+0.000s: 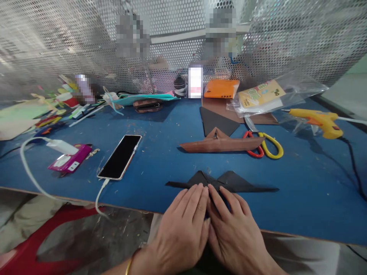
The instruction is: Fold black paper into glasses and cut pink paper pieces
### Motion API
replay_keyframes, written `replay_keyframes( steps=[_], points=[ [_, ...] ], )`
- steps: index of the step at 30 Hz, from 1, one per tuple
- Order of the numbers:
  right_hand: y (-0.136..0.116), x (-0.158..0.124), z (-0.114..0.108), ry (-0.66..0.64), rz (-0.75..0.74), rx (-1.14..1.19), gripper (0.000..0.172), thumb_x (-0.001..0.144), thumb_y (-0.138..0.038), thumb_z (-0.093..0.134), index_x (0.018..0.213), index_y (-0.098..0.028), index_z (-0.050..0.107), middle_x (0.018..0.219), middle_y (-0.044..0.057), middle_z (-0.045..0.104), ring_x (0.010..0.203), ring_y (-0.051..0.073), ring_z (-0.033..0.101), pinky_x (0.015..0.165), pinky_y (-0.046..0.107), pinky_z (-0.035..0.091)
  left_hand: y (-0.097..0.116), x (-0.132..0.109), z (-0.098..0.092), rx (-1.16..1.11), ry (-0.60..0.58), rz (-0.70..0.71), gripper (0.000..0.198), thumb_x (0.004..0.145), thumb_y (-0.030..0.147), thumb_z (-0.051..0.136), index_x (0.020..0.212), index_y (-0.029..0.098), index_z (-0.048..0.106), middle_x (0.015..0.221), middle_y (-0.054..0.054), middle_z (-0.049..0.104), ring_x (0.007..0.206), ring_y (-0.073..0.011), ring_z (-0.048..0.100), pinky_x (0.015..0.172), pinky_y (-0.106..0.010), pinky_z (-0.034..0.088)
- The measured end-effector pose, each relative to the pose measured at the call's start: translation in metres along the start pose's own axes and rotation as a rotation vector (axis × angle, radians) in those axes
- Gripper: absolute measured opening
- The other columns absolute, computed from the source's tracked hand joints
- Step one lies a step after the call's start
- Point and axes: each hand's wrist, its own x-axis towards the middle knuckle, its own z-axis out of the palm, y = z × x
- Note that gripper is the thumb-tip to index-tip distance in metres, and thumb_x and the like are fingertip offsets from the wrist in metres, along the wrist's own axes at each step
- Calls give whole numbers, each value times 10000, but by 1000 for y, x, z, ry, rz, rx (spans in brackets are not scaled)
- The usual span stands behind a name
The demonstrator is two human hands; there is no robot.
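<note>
- Black-screened rectangular smartphone [120, 157] near the front edge of the blue tabletop [301, 202]
- Magenta plastic socket block [71, 162] near that edge, farther left
- Orange rectangular object [221, 88] by the back edge

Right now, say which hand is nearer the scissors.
Right: the right hand is on the near side of the scissors, slightly left; the left hand is farther left.

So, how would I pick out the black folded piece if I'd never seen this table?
On the blue table, look to the near side, where the left hand and right hand lie side by side. They touch the black folded piece. Unlike the single-peaked brown folded piece just beyond, it shows two peaks.
</note>
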Motion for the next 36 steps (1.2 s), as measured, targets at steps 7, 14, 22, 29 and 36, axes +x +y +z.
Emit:
replay_keyframes(
  steps=[7,14,22,29,36],
  points=[
    [0,-7,3,9,28,44,479,894,-285,486,1298,-76,635,1361,120,654,1238,320,505,995,439,366,0,-2,9,27,18,-85,439,988,275,449,1354,78,589,1352,-88,661,1228,-229,583,1211,-393,194],
    [-3,-8,3,-13,65,27,492,880,-253,480,1333,-97,591,1347,117,665,1226,302,525,984,432,374,-17,-6,6,-14,-2,-119,426,1001,312,433,1296,97,652,1193,-97,733,1142,-224,632,1237,-387,137],
    [1,-5,-2,-63,-26,-41,554,876,-246,501,1392,-53,553,1404,135,618,1226,318,517,976,436,379,-38,-20,-9,53,-29,-185,419,977,296,464,1276,82,664,1229,-152,705,1259,-309,577,1213,-480,200],
    [-1,-3,0,-12,9,-21,528,868,-303,504,1323,-70,634,1373,119,647,1214,329,526,991,438,384,-22,-25,-5,-24,61,-90,465,963,286,448,1355,76,583,1394,-131,618,1422,-270,417,1231,-431,187],
    [7,-5,-10,46,6,7,466,913,-218,436,1276,-19,651,1338,149,662,1268,270,522,1047,372,388,-8,-5,13,-23,-13,16,509,991,385,422,1343,59,591,1345,-138,646,1299,-279,533,1196,-395,241]
  ],
)
